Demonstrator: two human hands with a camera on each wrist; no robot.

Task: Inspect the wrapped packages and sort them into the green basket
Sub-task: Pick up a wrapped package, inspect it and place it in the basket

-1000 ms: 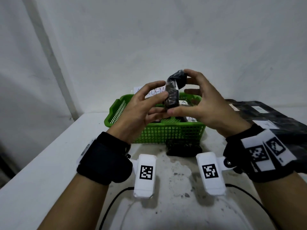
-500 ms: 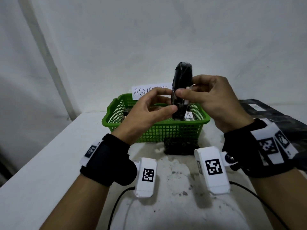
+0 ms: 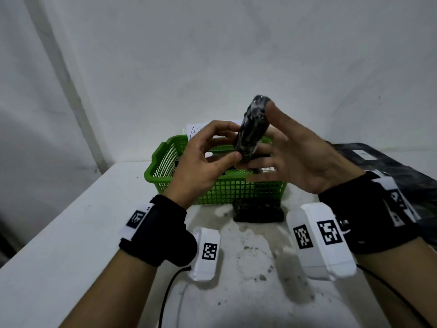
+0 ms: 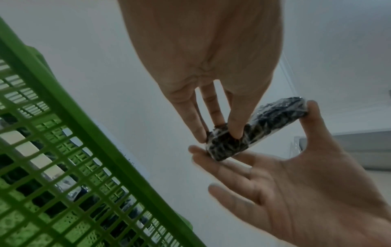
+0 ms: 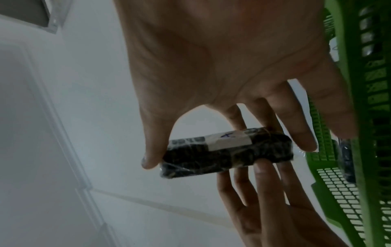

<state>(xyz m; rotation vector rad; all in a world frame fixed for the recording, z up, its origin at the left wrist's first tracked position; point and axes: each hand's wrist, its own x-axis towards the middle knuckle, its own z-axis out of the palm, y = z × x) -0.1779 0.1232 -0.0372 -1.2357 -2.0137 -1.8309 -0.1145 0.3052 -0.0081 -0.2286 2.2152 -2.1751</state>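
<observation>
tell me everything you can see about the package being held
The package is a dark, lumpy oblong bar wrapped in shiny clear film, with a white label bearing a blue mark on one face. It is held nearly upright in the air above the basket. The left hand pinches its lower end; the right hand spans it, thumb on top, fingers under the bottom.

Two hands; one green basket; one held package.

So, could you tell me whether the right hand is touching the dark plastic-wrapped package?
Touching. The right wrist view shows the right hand spanning the dark plastic-wrapped package, thumb on one end and fingers on the other.
</observation>
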